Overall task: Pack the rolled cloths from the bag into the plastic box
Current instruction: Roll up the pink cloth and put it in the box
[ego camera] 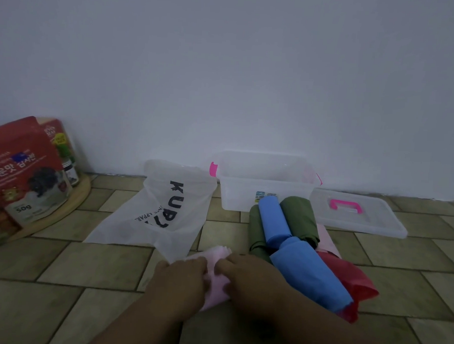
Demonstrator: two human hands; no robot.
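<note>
A pink rolled cloth (pixel 217 260) lies on the tiled floor in front of me. My left hand (pixel 179 282) and my right hand (pixel 251 281) both grip it, fingers curled over its top. To the right lies a pile of rolled cloths: two blue rolls (pixel 273 219), two green rolls (pixel 298 217), a red one (pixel 354 283) and a pale pink one underneath. The translucent bag (pixel 163 208) with black lettering lies flat to the left of the pile. The clear plastic box (pixel 262 184) with pink latches stands open and empty against the wall.
The box's clear lid (pixel 357 215) with a pink handle lies on the floor right of the box. At far left, red snack packages (pixel 23 177) stand on a round wooden board (pixel 69 205). A white wall runs behind everything.
</note>
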